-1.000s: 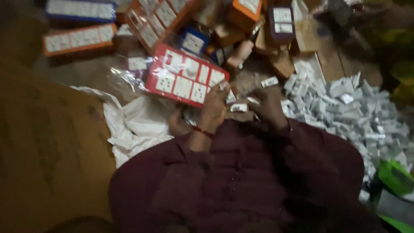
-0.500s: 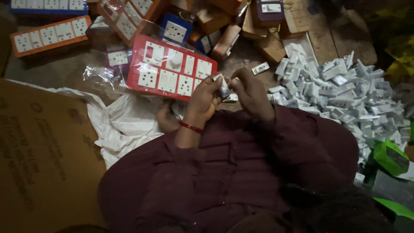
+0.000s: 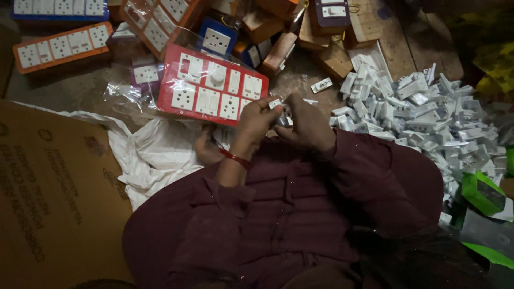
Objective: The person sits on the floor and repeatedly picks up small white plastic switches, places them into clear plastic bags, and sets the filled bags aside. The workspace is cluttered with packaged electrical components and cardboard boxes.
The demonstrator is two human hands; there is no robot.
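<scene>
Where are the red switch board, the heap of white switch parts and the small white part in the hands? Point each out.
red switch board (image 3: 211, 88), head view, on its face of white sockets.
heap of white switch parts (image 3: 428, 115), head view, middle of the heap.
small white part (image 3: 276, 103), head view, on its top at the left hand's fingertips.

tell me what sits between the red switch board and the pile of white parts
Between the red switch board and the white parts pile: both hands, left and right, pinching a small white part, head view.

Glossy red plastic switchboard (image 3: 210, 85) lies in crinkled clear wrap. White cloth (image 3: 152, 155) looks matt; the cardboard sheet (image 3: 48, 192), lower left, dull and smooth.
</scene>
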